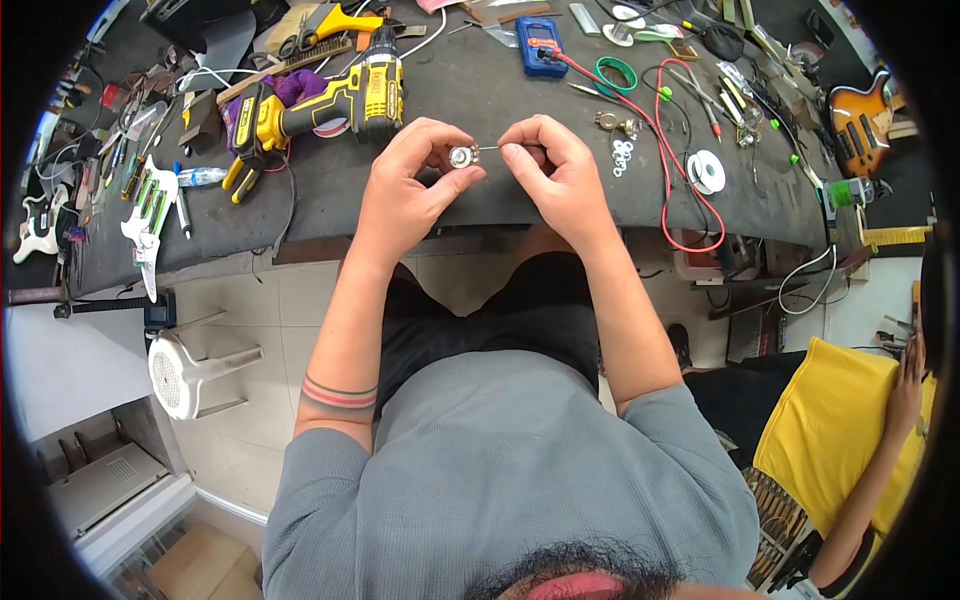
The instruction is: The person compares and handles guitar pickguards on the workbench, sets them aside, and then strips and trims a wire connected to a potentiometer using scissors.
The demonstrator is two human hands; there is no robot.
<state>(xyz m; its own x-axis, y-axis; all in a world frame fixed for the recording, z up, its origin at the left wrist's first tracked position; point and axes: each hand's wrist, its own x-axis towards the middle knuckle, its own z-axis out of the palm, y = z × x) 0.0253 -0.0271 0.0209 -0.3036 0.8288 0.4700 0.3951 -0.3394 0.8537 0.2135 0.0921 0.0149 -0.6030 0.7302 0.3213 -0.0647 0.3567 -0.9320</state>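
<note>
My left hand [420, 185] is closed over the workbench's front edge, thumb and fingers pinching a small round metal potentiometer [461, 157]. Opposite it, my right hand [553, 175] pinches the end of a thin wire [488, 149] between thumb and forefinger. The wire spans the short gap between both hands and reaches the potentiometer's side; whether it is joined there is too small to tell. To the right of my right hand lie two more metal pots [618, 123] and a cluster of small white rings [622, 157].
A yellow cordless drill [340, 105] lies left on the dark workbench [450, 90]. Behind are a blue multimeter [542, 50] and its red lead [650, 115]. A white spool [705, 172] stands right. A white stool [178, 375] is below left; a person in yellow [825, 430] sits right.
</note>
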